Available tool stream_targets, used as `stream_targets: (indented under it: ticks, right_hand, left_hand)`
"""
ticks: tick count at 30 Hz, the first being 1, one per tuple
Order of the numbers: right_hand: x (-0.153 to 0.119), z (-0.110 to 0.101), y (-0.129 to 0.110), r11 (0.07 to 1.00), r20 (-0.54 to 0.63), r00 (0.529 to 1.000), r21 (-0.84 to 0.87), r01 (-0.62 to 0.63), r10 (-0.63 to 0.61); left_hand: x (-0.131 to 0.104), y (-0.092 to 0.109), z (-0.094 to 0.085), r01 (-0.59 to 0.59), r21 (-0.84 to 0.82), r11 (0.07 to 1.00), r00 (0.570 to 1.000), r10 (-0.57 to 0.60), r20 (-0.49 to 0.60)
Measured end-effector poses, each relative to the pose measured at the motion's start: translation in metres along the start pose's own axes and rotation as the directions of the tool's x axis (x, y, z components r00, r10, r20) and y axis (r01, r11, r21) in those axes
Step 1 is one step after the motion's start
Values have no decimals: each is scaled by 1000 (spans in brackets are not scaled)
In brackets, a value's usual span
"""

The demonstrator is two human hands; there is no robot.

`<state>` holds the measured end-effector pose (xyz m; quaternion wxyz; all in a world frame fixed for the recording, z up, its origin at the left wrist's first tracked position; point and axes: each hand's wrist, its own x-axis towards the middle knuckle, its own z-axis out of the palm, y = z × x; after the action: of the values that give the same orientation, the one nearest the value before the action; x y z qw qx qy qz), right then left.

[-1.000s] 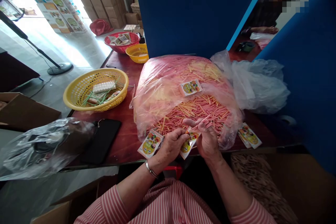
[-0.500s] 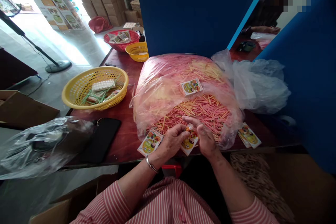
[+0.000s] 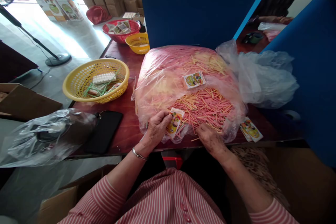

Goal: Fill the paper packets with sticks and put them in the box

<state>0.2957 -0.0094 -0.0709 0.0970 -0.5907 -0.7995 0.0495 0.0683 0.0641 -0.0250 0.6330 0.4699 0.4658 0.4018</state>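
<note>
My left hand (image 3: pixel 156 126) pinches a small printed packet (image 3: pixel 175 123) by its left edge, holding it tilted over the front of a big clear plastic bag (image 3: pixel 154 87). Inside the bag lies a heap of thin pink and yellow sticks (image 3: pixel 207 106). At the bag's front edge, my right hand (image 3: pixel 210 139) has its fingers closed down on some of the sticks, with the fingertips partly hidden. One pale stick pokes out beside those fingers. A similar packet or stack of packets (image 3: pixel 193 79) rests on top of the bag.
More packets (image 3: pixel 251 129) lie right of the bag. Leftward are a yellow basket (image 3: pixel 70 85) with green sticks, a black phone (image 3: pixel 105 131) and a clear plastic bag (image 3: pixel 52 134). Blue partitions (image 3: pixel 189 7) stand behind. Beyond the gap, a co-worker's arm (image 3: pixel 273 19) shows.
My hands have moved apart. The left has shifted left and up with a packet; the right has left the packet and come down onto the sticks. The camera view has tilted slightly.
</note>
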Motion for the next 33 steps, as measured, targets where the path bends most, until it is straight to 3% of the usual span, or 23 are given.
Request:
stream_targets:
  ticks: [6,11,14,17,19,22,24,26,30,31,33]
  right_hand:
    - [1,-8,-3,992,-8,994,56,110,-110]
    - [-3,6,-15,979,42,981,-66,194,-191]
    - [0,0,-14,990,-20,990,-31,139,-140]
    - [9,-21,-8,974,-184,981,224,-26,69]
    - [16,-35,-9,845,-293,906,522,-116,306]
    - [28,-48,-21,462,-335,717,887,20,612]
    - [35,-49,-33,283,-318,630,946,160,708]
    - [41,-46,-43,214,-296,593,955,206,749]
    - [40,-35,-53,194,-240,588,971,141,772]
    - [38,-33,-54,218,-238,607,970,107,758]
    - [33,-31,-54,333,-260,704,942,35,661]
  left_hand:
    - [-8,-6,-5,28,-16,999,999,-28,-17]
    - [-11,-12,-3,25,52,998,995,-30,91]
    - [-13,-15,1,-35,207,978,992,9,127]
    - [-15,-17,5,-125,384,915,986,72,151]
    - [-17,-17,9,-143,444,885,983,72,171]
    - [-20,-16,18,-121,448,886,974,19,225]
    - [-22,-14,24,-113,429,896,966,-1,257]
    - [-24,-13,29,-125,410,903,964,12,267]
    - [-24,-12,33,-151,370,916,964,54,261]
    - [-24,-12,34,-144,352,925,965,54,255]
    - [-23,-12,35,-113,289,951,970,42,241]
